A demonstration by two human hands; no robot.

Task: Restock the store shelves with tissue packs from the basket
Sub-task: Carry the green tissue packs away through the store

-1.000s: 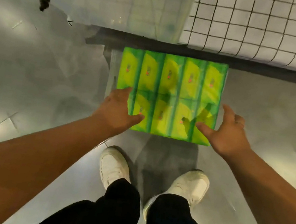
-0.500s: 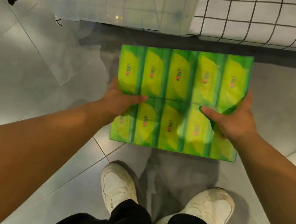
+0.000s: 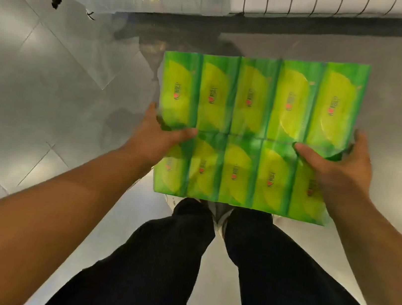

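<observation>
The slick wrap of the tissue pack (image 3: 255, 131) may slide, or the soft bundle may sag along its middle seam, because only its side edges are gripped. The left hand (image 3: 156, 140) and right hand (image 3: 341, 168) hold it between them above the floor (image 3: 45, 103), with the fingers (image 3: 152, 108) wrapped round the edges and the thumbs pressed on top.

Both bare forearms reach forward and down, the left hand (image 3: 161, 141) and right hand (image 3: 336, 171) gripping opposite side edges of a tissue pack (image 3: 251, 102), thumbs laid across its top face, fingers wrapped round the sides, above dark-trousered legs.
</observation>
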